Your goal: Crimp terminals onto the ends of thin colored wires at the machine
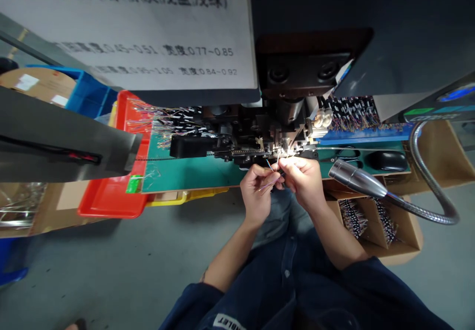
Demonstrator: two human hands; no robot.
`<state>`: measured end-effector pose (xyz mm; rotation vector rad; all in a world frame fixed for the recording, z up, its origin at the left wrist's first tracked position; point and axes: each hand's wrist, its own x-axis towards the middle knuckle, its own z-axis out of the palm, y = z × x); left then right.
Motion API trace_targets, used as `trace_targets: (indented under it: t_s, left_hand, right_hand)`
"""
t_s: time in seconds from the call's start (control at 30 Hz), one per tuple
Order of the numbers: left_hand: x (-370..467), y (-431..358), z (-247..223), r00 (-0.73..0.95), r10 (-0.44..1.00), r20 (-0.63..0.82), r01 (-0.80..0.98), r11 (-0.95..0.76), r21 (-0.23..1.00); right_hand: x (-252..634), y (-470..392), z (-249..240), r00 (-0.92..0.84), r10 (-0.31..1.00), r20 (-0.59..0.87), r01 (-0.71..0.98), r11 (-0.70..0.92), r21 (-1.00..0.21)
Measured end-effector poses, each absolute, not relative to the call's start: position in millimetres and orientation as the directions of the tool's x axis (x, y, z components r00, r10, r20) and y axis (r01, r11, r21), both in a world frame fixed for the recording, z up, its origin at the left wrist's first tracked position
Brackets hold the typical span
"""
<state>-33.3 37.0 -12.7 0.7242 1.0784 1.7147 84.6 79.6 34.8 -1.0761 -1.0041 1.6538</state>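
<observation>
Dark machine fills top ctr and top R of view, w/ a white paper sign on its front, Chinese chars + nos. printed on it. Green bench runs L to R below the machine. Grey metal arm juts in from far L. Red tray sits at bench's L end, its front part sticking out past the edge; yellow tray shows under the front edge nearby. Blue bin is behind, upper L. Cardboard box is low on the R, below bench lvl, w/ divider and cable bundles inside. More bundles w/ coloured ends lie L of the machine's working part, and others on a blue tray to its R.

Bendy metal lamp curves in from R, head just beside the R hand. L hand is next to it, approx. ctr, both just in front of the bright working spot. Black snips lie on bench to the R, near a rounded black thing.

Grip, L: fingers closed, pinching thin coloured wires. Grip, R: thumb + fingertips nearly together on wire ends at the lit spot; exact no. of wires per hand can't be made out. Wires fan out betw. the hands, incl. a light blue one and a whitish one pointing up twd. the machine.
</observation>
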Motion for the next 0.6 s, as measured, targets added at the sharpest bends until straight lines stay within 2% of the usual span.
trace_targets:
  t_s: [0.17,0.43,0.6]
  left_hand:
    - [-32.5,38.9,-11.0,-0.392,0.920,-0.007,-0.379,-0.154,0.913]
    - [-30.5,38.9,-11.9,-0.430,0.903,-0.016,-0.373,-0.162,0.914]
    - [-32.3,37.3,-12.7,-0.412,0.911,-0.031,-0.382,-0.141,0.913]
  right_hand:
    - [82.0,80.8,35.1,-0.222,0.942,-0.250,-0.314,-0.312,-0.897]
    - [80.6,81.0,34.1,-0.211,0.941,-0.264,-0.288,-0.318,-0.903]
    - [83.9,79.6,39.8,-0.180,0.957,-0.227,-0.224,-0.264,-0.938]
